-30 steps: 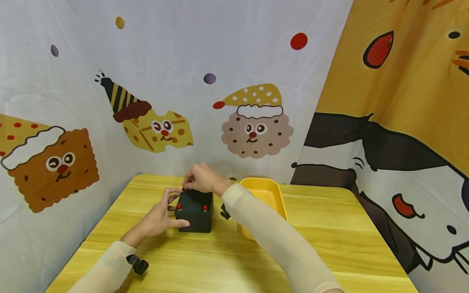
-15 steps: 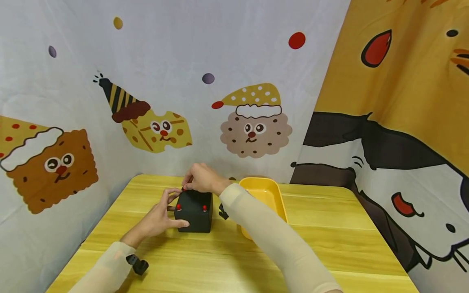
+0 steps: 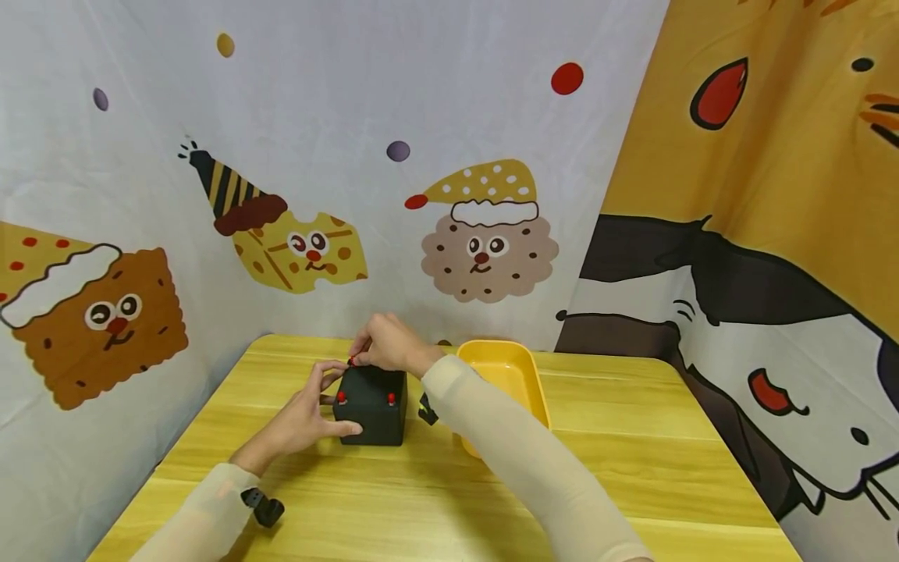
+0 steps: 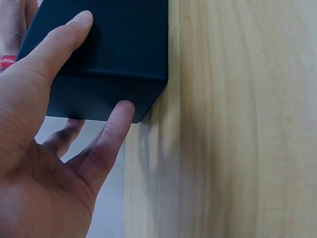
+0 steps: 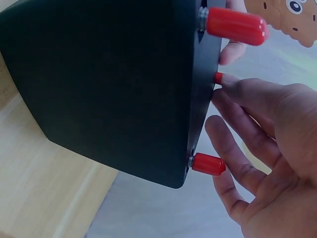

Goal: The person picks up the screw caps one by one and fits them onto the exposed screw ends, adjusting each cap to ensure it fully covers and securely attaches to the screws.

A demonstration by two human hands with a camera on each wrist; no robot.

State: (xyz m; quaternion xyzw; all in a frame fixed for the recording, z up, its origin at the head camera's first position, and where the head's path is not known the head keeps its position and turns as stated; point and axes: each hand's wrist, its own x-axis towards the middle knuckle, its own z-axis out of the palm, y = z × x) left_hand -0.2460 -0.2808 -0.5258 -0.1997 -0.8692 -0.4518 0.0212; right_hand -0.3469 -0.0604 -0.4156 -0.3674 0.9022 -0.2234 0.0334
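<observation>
A black box [image 3: 372,425] stands on the table, with red-capped posts at the corners of its top. Two of these, the left red cap [image 3: 341,397] and the right red cap [image 3: 391,399], show along the near edge. My left hand [image 3: 298,421] holds the box at its left side, thumb [image 4: 67,37] on the near face and a fingertip [image 4: 124,108] against the side. Over the far left corner, my right hand [image 3: 395,343] pinches another red cap [image 5: 218,78] between thumb and index finger. Its other fingers hang beside a further red cap [image 5: 208,164].
A yellow tray [image 3: 509,367] stands right of the box, partly behind my right forearm. The wooden table [image 3: 646,453] ends at a printed cloth backdrop [image 3: 485,94] at the back and right. A small dark camera [image 3: 267,507] sits on my left wrist.
My right wrist has turned slightly while the pinch on the far left cap stays. The left hand and the box keep their places; the head view has shifted a little.
</observation>
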